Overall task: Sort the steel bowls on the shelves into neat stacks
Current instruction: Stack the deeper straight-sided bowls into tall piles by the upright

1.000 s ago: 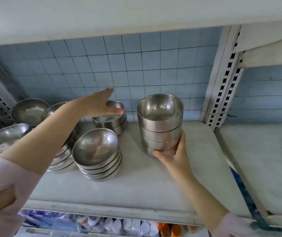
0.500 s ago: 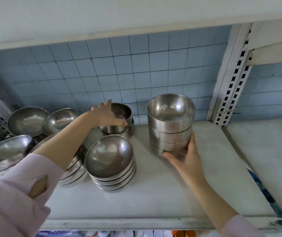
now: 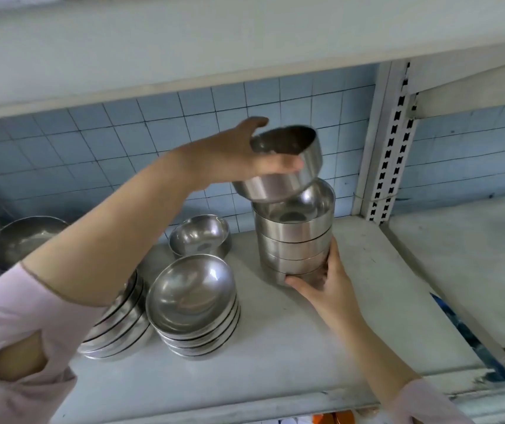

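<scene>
Head view: left hand [image 3: 239,154] grips a tilted bowl [image 3: 288,182], forearm covering a shallow stack [image 3: 119,322]. Right hand [image 3: 324,292] clasps the tall stack [image 3: 294,243].

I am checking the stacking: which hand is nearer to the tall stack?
Right. The right hand grips the tall stack at its base; the left hand holds a bowl, tilted, just above its top rim.

Pale blue tiled wall [image 3: 107,142] behind white shelf [image 3: 275,362] and perforated upright [image 3: 383,148].
</scene>
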`<action>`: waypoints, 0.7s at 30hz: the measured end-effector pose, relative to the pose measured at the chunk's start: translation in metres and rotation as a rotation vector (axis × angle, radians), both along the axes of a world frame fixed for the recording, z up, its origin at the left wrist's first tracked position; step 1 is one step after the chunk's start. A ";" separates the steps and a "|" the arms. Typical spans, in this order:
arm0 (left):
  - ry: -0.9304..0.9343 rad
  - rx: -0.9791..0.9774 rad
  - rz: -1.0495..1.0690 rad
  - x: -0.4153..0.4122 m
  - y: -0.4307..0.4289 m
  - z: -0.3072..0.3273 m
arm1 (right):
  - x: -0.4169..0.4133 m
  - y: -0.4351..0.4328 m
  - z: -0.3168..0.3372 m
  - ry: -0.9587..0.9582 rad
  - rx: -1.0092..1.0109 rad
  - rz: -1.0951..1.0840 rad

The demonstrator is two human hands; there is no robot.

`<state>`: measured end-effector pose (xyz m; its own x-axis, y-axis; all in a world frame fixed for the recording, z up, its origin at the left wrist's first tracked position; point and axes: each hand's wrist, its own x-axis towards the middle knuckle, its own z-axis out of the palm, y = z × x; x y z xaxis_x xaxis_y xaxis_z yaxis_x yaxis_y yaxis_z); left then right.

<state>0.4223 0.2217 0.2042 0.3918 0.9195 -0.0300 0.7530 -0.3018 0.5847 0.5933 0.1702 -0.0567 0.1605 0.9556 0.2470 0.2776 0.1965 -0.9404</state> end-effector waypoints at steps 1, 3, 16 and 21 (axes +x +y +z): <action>0.038 -0.011 -0.036 0.009 -0.001 -0.004 | 0.000 0.000 -0.001 0.001 -0.001 -0.002; 0.156 0.015 -0.082 0.023 -0.004 -0.016 | 0.000 0.001 -0.003 0.005 -0.005 -0.006; 0.298 0.032 -0.092 0.033 0.010 -0.028 | 0.004 0.009 -0.002 0.013 0.018 0.030; 0.194 0.062 -0.067 0.053 0.024 -0.033 | 0.035 0.031 0.004 -0.005 0.006 0.089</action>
<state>0.4753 0.2461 0.1708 0.4448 0.8940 -0.0548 0.8266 -0.3862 0.4094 0.6280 0.2012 -0.0529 0.0734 0.9646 0.2534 0.2636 0.2262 -0.9377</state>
